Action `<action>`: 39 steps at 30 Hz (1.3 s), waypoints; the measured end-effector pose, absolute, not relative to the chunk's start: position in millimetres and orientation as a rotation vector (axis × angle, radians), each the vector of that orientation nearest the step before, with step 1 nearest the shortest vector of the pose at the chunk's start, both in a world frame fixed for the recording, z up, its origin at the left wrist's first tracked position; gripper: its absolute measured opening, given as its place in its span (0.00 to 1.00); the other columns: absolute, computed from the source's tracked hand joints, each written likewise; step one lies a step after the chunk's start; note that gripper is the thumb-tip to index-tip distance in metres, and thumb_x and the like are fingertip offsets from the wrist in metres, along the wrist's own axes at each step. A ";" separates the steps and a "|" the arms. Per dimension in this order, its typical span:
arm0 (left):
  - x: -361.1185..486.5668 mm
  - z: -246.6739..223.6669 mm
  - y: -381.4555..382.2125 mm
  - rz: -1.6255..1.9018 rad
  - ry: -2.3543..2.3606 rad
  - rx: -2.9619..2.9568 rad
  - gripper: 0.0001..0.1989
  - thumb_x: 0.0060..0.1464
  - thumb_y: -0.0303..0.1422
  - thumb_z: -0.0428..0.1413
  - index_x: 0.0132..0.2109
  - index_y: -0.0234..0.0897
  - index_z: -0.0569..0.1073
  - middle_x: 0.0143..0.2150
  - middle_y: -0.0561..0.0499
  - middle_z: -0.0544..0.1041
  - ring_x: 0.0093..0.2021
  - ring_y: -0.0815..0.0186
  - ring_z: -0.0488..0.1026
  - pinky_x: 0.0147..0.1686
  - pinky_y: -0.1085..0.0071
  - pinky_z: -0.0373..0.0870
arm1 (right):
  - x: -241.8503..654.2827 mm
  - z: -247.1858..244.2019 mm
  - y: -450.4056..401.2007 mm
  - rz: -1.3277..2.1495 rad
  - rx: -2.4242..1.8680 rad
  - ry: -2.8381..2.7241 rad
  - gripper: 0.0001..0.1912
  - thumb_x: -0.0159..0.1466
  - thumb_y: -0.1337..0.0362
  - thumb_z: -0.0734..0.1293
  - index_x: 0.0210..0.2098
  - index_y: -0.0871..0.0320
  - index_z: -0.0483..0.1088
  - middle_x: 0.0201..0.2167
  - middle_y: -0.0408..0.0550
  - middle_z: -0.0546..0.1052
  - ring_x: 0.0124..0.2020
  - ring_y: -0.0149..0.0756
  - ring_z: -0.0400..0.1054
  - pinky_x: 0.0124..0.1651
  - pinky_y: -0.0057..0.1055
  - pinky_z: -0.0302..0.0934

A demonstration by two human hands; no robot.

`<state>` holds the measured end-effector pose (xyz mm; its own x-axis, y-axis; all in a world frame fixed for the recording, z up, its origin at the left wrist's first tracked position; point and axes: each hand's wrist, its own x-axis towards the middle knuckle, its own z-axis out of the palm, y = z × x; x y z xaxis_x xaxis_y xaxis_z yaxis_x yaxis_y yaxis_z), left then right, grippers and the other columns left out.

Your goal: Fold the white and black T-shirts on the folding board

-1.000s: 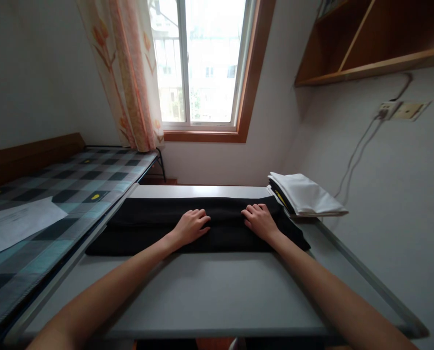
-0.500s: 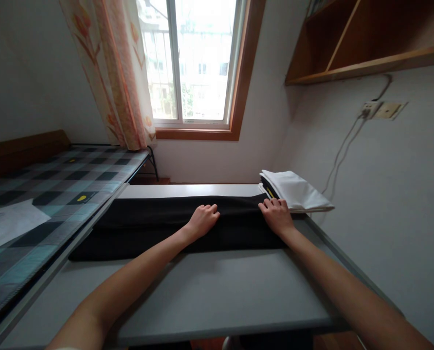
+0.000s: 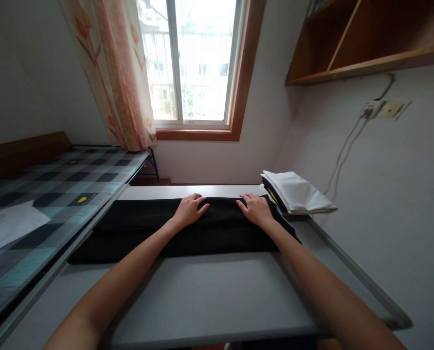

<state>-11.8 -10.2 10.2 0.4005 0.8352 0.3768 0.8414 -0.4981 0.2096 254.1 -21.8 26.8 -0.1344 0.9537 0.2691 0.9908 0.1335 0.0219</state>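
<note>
A long black cloth [image 3: 136, 233] lies across the table, its upper layer folded over the lower one and shorter at the left end. My left hand [image 3: 190, 211] rests on the cloth near its far edge, thumb apart from the fingers. To its right, my right hand [image 3: 255, 209] also lies on the far part of the cloth, fingers spread and thumb out. Neither hand grips anything. Just beyond the cloth's right end sits a folded stack with white fabric [image 3: 299, 192] on top and black and yellow layers at its left side.
The grey-white table [image 3: 217, 296] stands beside a bed with a checked mattress [image 3: 89, 170] and a paper sheet [image 3: 14, 221] on it. Behind are a curtain [image 3: 118, 73] and a window. A wooden shelf [image 3: 370, 65] and a socket [image 3: 388, 109] are on the right wall.
My right hand has moved left from the cloth's right end, and my left hand has shifted left and farther away. Both hands have opened. The cloth's right end now lies spread out at a slant.
</note>
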 end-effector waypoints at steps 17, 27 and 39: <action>-32.6 -22.5 -6.5 -0.224 -1.823 -2.630 0.37 0.57 0.60 0.37 0.69 0.51 0.50 0.71 0.49 0.49 0.70 0.45 0.42 0.63 0.40 0.38 | 310.3 -17.0 20.8 0.148 -2.278 -2.147 0.42 0.65 0.39 0.41 0.69 0.58 0.47 0.70 0.58 0.46 0.70 0.45 0.38 0.67 0.47 0.37; -31.0 -24.8 -5.3 -0.241 -1.829 -2.621 0.37 0.57 0.60 0.36 0.69 0.51 0.51 0.71 0.49 0.49 0.70 0.45 0.41 0.63 0.40 0.38 | 266.2 -8.3 -0.1 -0.420 -2.040 -2.145 0.28 0.70 0.55 0.47 0.62 0.61 0.62 0.65 0.58 0.59 0.67 0.49 0.47 0.66 0.52 0.34; -35.2 -22.4 -2.6 -0.231 -1.798 -2.636 0.35 0.59 0.58 0.37 0.68 0.51 0.51 0.71 0.50 0.49 0.70 0.48 0.42 0.63 0.40 0.39 | 199.7 -23.8 -7.7 0.007 -1.888 -2.343 0.36 0.66 0.39 0.44 0.68 0.47 0.48 0.70 0.49 0.49 0.69 0.45 0.40 0.67 0.50 0.36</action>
